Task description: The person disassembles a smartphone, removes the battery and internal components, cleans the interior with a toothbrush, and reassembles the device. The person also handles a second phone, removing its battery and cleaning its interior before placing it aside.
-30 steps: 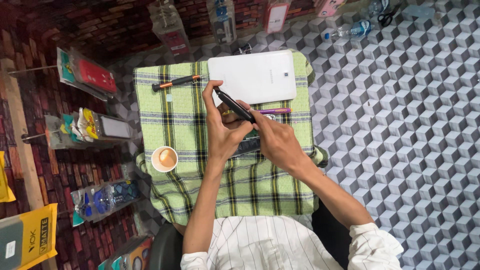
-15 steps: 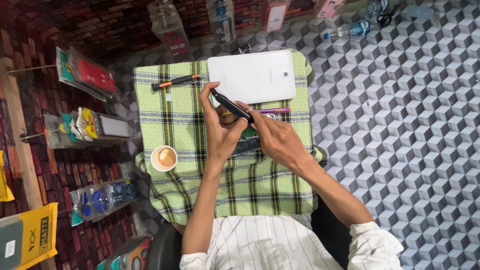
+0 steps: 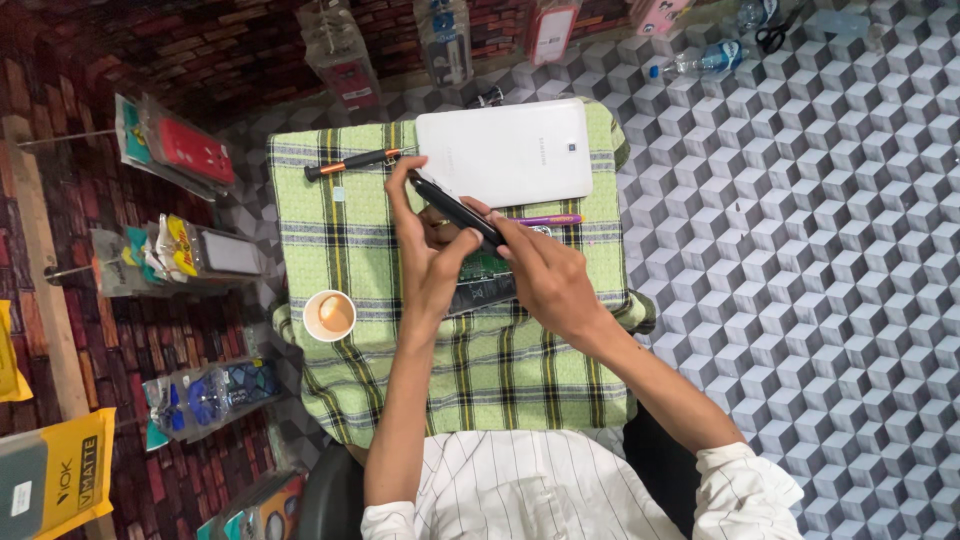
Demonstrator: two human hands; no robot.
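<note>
Centrally, phone: black smartphone [image 3: 458, 208] tilted on edge above green plaid cloth [image 3: 380, 380], over an opened circuit board [image 3: 482, 278].
Left hand [image 3: 428, 262]: clasping phone's upper end.
Right hand [image 3: 545, 275]: pinching its lower end.
Nearby: white tablet [image 3: 505, 152], screwdriver [image 3: 352, 162], purple pen [image 3: 550, 219], paper cup [image 3: 329, 315].

White shirt [image 3: 540, 490] with thin dark stripes. Sleeves rolled up above elbows. Bare forearms. Left hand [image 3: 432, 262] and right hand [image 3: 545, 278] bare, no gloves. Ring on one finger.
</note>
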